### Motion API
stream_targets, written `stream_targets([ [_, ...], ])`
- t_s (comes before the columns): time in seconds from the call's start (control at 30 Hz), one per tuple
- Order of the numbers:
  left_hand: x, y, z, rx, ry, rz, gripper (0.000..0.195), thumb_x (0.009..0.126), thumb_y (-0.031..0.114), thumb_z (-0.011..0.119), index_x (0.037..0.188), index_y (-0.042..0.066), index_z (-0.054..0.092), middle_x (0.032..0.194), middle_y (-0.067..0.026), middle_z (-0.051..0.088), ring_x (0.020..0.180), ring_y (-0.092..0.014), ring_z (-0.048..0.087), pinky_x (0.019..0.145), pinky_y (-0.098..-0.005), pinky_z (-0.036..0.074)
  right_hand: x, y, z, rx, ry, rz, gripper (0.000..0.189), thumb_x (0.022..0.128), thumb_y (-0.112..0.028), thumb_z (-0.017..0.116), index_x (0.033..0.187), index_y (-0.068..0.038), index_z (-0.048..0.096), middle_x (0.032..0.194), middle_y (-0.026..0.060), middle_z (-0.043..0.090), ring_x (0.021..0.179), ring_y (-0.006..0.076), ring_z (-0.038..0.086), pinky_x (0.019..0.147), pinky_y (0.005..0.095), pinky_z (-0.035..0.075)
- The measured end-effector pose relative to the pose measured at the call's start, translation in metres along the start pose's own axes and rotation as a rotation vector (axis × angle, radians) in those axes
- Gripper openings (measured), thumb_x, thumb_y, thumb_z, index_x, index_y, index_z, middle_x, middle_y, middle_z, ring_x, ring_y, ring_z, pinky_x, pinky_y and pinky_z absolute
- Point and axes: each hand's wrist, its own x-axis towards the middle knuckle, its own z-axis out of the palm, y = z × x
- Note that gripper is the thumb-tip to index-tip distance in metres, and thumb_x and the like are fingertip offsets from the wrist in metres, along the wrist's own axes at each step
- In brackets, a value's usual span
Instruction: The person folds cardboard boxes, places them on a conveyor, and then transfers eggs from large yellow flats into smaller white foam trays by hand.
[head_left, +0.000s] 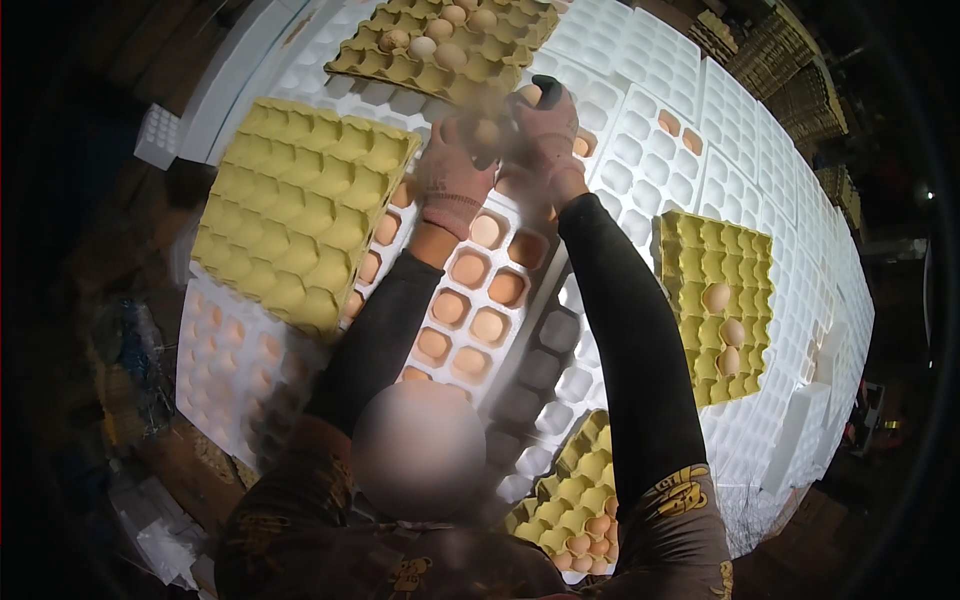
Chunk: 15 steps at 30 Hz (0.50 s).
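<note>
My left hand (456, 178), in a pink knit glove with dark fingertips, is closed around an egg (487, 133); a blurred patch partly veils it. Gloved the same way, my right hand (551, 129) grips another egg (530, 94) just beyond. Both hands are above a white foam egg tray (452, 333), whose nearer cells hold brown eggs (470, 268). Past my fingers lies a yellowish pulp egg tray (360, 54) with several eggs (439, 30) grouped on it. Left of my left hand lies a pulp tray (300, 210) with no eggs visible on it.
On the right, a pulp tray (679, 247) carries three eggs on white foam trays (652, 52). Another pulp tray (559, 487) with eggs is close to my body. Stacked pulp trays (780, 67) stand at far right. Filled foam trays (217, 360) are at left.
</note>
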Motion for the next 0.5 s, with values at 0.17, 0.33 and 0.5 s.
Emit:
stream_targets([
  [0.17,0.005,-0.013,-0.005,0.024,-0.118,-0.057,0.07,0.064,0.02,0.082,0.122,0.006,0.045,0.119,-0.0181,0.053,0.1,-0.038,0.058,0.086,-0.0424,0.05,-0.009,-0.046,-0.003,-0.07,0.067,-0.192,0.036,0.08,-0.031,0.06,0.108,-0.009,0.064,0.109,0.0176,0.062,0.098,0.037,0.058,0.084,0.0422,0.047],
  [0.33,0.01,-0.005,0.013,-0.039,-0.019,-0.006,0.065,0.063,0.012,0.082,0.118,0.007,0.049,0.112,-0.0167,0.058,0.1,-0.036,0.059,0.084,-0.0413,0.05,-0.025,-0.039,-0.015,0.153,0.035,0.045,0.027,0.084,-0.033,0.063,0.091,-0.007,0.062,0.085,0.0125,0.061,0.078,0.0298,0.058,0.068,0.0442,0.044],
  [0.5,0.024,-0.015,0.017,-0.26,0.003,-0.153,0.064,0.064,0.015,0.082,0.118,0.009,0.049,0.114,-0.0169,0.057,0.105,-0.036,0.056,0.091,-0.0425,0.046,-0.017,-0.024,0.001,-0.254,0.041,-0.056,0.025,0.078,-0.028,0.067,0.094,-0.009,0.063,0.097,0.01,0.064,0.091,0.0285,0.058,0.081,0.0453,0.043],
])
